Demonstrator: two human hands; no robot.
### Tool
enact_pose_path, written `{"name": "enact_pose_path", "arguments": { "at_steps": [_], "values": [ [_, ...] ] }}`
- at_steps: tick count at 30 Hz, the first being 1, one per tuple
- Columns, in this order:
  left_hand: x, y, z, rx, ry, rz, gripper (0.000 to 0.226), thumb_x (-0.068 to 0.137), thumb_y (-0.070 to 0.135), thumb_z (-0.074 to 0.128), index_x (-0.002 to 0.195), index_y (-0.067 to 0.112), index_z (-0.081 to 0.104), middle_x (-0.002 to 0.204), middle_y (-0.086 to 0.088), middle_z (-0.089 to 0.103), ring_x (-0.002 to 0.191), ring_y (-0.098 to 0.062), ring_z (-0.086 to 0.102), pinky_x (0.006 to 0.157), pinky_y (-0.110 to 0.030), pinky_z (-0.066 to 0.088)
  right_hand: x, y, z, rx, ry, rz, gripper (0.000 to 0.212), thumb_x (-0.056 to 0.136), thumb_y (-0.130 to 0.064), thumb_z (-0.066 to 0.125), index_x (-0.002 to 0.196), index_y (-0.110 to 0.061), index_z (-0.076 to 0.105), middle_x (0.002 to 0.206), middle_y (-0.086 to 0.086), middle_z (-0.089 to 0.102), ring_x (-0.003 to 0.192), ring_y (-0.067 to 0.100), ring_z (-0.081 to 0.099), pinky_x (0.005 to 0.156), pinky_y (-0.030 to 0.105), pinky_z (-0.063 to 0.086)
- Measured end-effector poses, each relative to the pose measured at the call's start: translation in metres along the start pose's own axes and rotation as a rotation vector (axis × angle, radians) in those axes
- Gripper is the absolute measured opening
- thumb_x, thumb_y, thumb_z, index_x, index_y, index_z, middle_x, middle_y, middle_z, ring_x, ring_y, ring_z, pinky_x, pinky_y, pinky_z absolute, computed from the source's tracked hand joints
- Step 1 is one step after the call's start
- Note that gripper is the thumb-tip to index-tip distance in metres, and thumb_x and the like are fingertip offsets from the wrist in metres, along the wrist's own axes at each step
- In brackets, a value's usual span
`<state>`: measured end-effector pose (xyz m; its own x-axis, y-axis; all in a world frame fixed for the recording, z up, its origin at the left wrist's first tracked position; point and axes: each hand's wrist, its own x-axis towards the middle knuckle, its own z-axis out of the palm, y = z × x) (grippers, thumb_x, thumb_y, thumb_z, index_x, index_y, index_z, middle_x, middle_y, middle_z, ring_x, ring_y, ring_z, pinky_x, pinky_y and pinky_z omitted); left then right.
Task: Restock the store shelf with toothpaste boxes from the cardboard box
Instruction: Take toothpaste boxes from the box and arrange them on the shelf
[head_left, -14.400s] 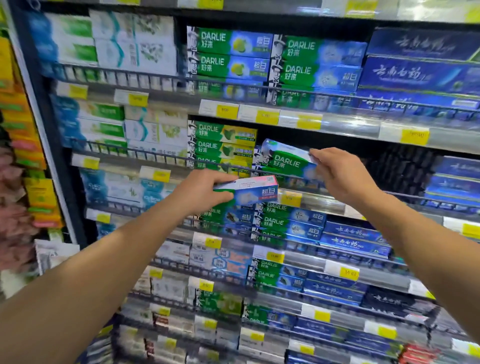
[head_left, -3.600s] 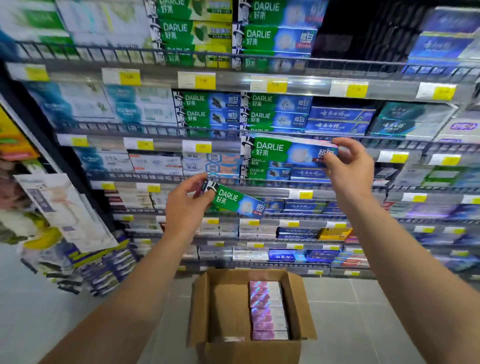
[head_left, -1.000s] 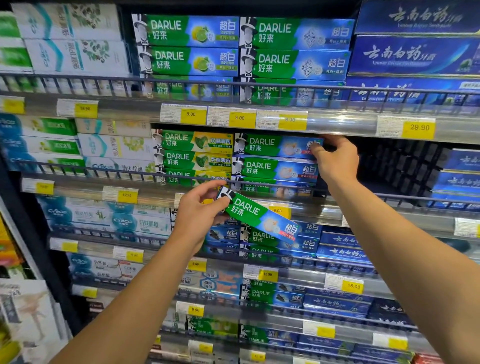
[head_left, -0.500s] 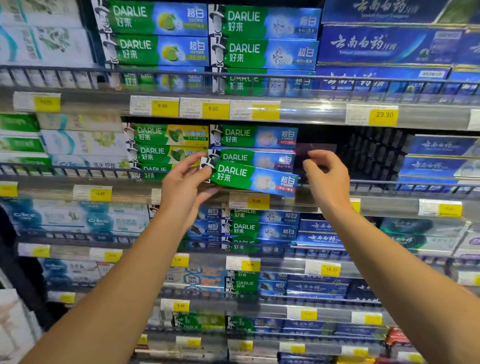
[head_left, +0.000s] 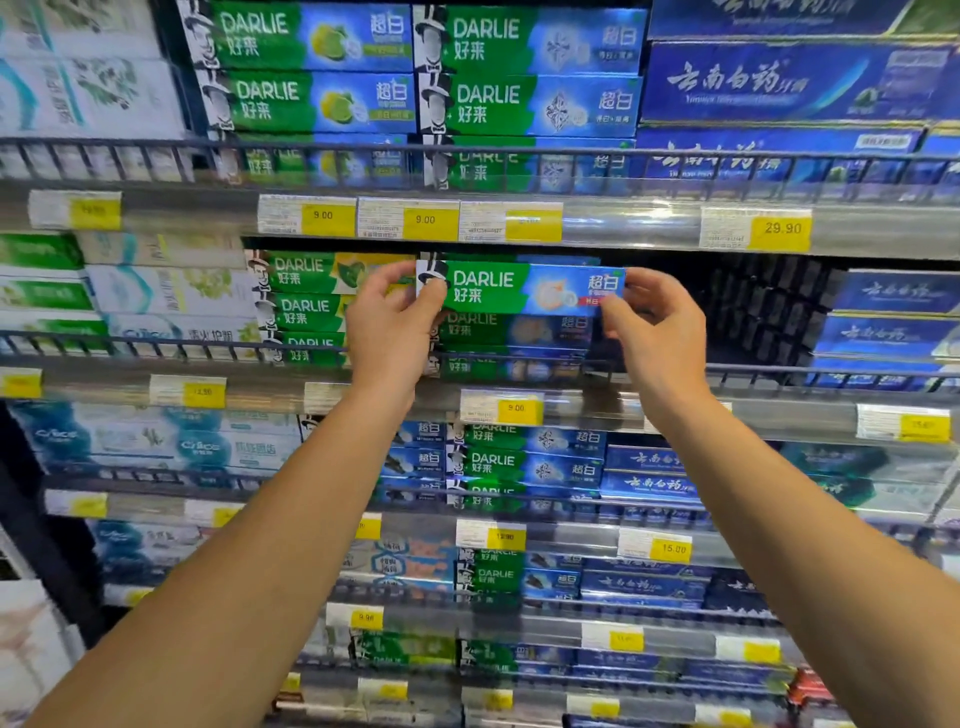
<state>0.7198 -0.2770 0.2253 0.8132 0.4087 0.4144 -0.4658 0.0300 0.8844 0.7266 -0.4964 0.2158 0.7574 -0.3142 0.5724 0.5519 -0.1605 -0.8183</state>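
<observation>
A green and blue Darlie toothpaste box is held level in front of the second shelf row, above a stack of matching Darlie boxes. My left hand pinches its left end and my right hand pinches its right end. The box sits at the top of that stack, just under the upper shelf rail. The cardboard box is out of view.
Green and yellow Darlie boxes stand left of the stack. A dark empty gap lies to its right, then blue boxes. A wire guard rail runs along the shelf front. More toothpaste rows fill the shelves above and below.
My left hand lifted the tilted box up to the top of the stack and levelled it. My right hand left the stacked boxes and took the box's right end.
</observation>
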Motion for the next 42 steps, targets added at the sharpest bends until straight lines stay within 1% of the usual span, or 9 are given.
{"name": "enact_pose_path", "arguments": {
  "at_steps": [3, 6, 11, 14, 17, 21, 26, 36, 42],
  "values": [
    [0.006, -0.004, 0.0, 0.177, 0.061, 0.15, 0.029, 0.085, 0.026, 0.07, 0.114, 0.023, 0.065, 0.097, 0.009, 0.067, 0.088, -0.005, 0.064, 0.085, -0.026, 0.053, 0.003, 0.002, 0.004, 0.012, 0.027, -0.016, 0.021, 0.083, -0.017, 0.07, 0.1, -0.026, 0.062, 0.098, -0.001, 0.07, 0.088, 0.013, 0.066, 0.077, 0.04, 0.057],
    [0.012, -0.006, 0.001, 0.32, 0.053, 0.223, 0.039, 0.085, 0.028, 0.067, 0.124, 0.026, 0.062, 0.104, 0.006, 0.063, 0.092, -0.008, 0.059, 0.087, -0.026, 0.05, 0.008, 0.004, 0.01, 0.005, 0.051, -0.008, 0.023, 0.083, -0.017, 0.069, 0.103, -0.025, 0.062, 0.099, -0.002, 0.07, 0.085, 0.014, 0.065, 0.075, 0.039, 0.057],
    [0.016, -0.016, -0.002, 0.49, -0.037, 0.198, 0.057, 0.082, 0.031, 0.06, 0.138, 0.028, 0.049, 0.125, 0.007, 0.058, 0.123, -0.023, 0.047, 0.104, -0.038, 0.04, 0.014, 0.008, 0.02, -0.063, 0.083, -0.005, 0.024, 0.082, -0.022, 0.068, 0.104, -0.029, 0.061, 0.095, -0.006, 0.07, 0.083, 0.014, 0.066, 0.077, 0.042, 0.056],
    [0.013, -0.016, -0.006, 0.49, -0.055, 0.175, 0.056, 0.082, 0.027, 0.062, 0.136, 0.024, 0.048, 0.12, 0.013, 0.058, 0.118, -0.02, 0.05, 0.098, -0.036, 0.044, 0.017, 0.01, 0.023, -0.087, 0.087, 0.006, 0.025, 0.08, -0.025, 0.068, 0.104, -0.031, 0.06, 0.095, -0.008, 0.07, 0.089, 0.011, 0.067, 0.081, 0.043, 0.056],
    [0.01, -0.015, -0.007, 0.506, -0.079, 0.156, 0.053, 0.085, 0.022, 0.064, 0.135, 0.02, 0.047, 0.129, 0.004, 0.056, 0.12, -0.015, 0.05, 0.1, -0.034, 0.041, 0.019, 0.013, 0.025, -0.117, 0.089, 0.006, 0.027, 0.08, -0.026, 0.068, 0.105, -0.03, 0.061, 0.095, -0.009, 0.07, 0.089, 0.009, 0.067, 0.082, 0.043, 0.055],
    [0.009, -0.016, -0.009, 0.551, -0.092, 0.181, 0.055, 0.084, 0.024, 0.063, 0.137, 0.02, 0.048, 0.129, 0.001, 0.051, 0.12, -0.02, 0.047, 0.103, -0.044, 0.041, 0.019, 0.014, 0.024, -0.151, 0.101, -0.011, 0.028, 0.083, -0.022, 0.068, 0.11, -0.024, 0.061, 0.093, -0.008, 0.069, 0.087, 0.009, 0.065, 0.082, 0.037, 0.054],
    [0.008, -0.015, -0.009, 0.579, -0.103, 0.18, 0.06, 0.083, 0.026, 0.062, 0.14, 0.017, 0.045, 0.125, -0.001, 0.049, 0.12, -0.023, 0.045, 0.102, -0.047, 0.039, 0.018, 0.013, 0.027, -0.195, 0.091, -0.02, 0.028, 0.085, -0.023, 0.067, 0.113, -0.023, 0.061, 0.09, -0.007, 0.065, 0.084, 0.01, 0.062, 0.076, 0.03, 0.052],
    [-0.006, -0.012, -0.013, 0.609, -0.145, 0.153, 0.065, 0.084, 0.027, 0.061, 0.145, 0.024, 0.037, 0.135, 0.007, 0.051, 0.12, -0.032, 0.049, 0.1, -0.051, 0.042, 0.019, 0.011, 0.029, -0.232, 0.09, 0.015, 0.033, 0.086, -0.024, 0.067, 0.117, -0.019, 0.058, 0.084, -0.009, 0.057, 0.082, 0.011, 0.058, 0.076, 0.03, 0.047],
    [-0.01, -0.009, -0.014, 0.609, -0.142, 0.148, 0.062, 0.085, 0.025, 0.061, 0.143, 0.023, 0.04, 0.138, 0.004, 0.051, 0.127, -0.02, 0.045, 0.106, -0.046, 0.038, 0.017, 0.009, 0.025, -0.218, 0.074, 0.061, 0.035, 0.084, -0.026, 0.067, 0.117, -0.021, 0.057, 0.094, -0.003, 0.063, 0.088, 0.017, 0.063, 0.079, 0.034, 0.052]
  ]
}}
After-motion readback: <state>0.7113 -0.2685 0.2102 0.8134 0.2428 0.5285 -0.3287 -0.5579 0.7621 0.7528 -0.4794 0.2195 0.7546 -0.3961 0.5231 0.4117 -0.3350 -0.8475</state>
